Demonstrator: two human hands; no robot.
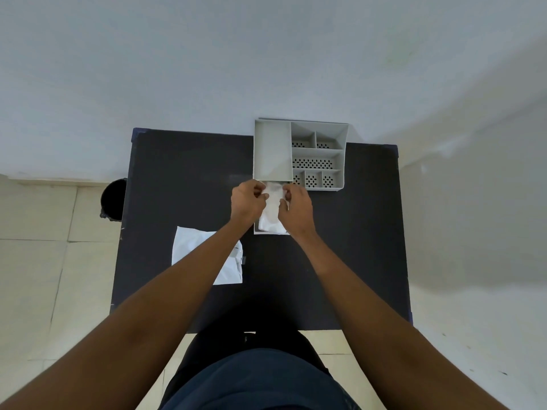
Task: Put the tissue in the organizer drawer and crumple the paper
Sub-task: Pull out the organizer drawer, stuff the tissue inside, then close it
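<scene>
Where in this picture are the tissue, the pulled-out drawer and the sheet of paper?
tissue (270, 216): head view, its middle, between the hands.
drawer (272, 232): head view, its near front rim.
paper (189, 247): head view, its bare left part, beside the forearm.

We see a black table against a pale wall, cream floor tiles below, and a dark bin beside its left edge.
</scene>
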